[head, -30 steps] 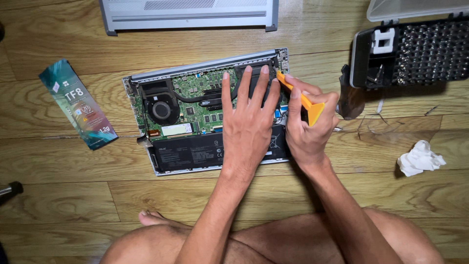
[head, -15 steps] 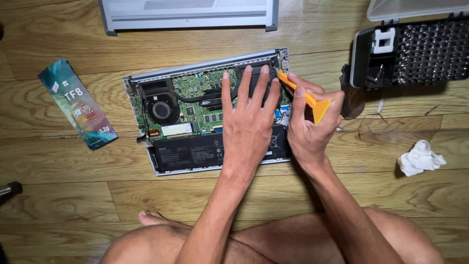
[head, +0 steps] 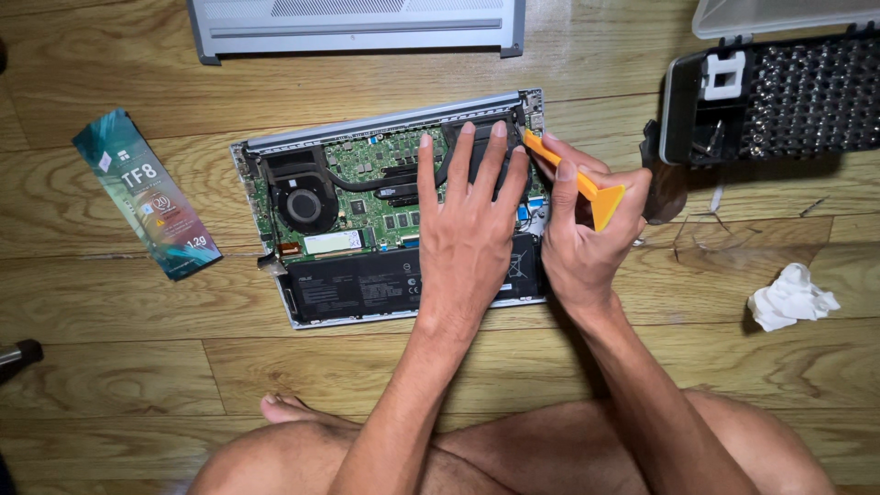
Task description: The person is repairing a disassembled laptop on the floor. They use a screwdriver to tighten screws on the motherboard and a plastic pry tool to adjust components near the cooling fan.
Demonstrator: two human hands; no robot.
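My left hand (head: pixel 467 229) lies flat, fingers spread, on the opened laptop (head: pixel 367 202); my right hand (head: pixel 582 234) pinches an orange pry tool (head: pixel 577 181), tip at the laptop's top right corner

Bare forearms, no sleeves, bare legs

You are sitting on a wooden plank floor (head: pixel 119 367). Lying directly on it are the opened laptop (head: pixel 367 229), its detached grey cover (head: pixel 357 23), a teal packet (head: pixel 147 197), a black bit case (head: pixel 779 96) and a crumpled white tissue (head: pixel 790 298).
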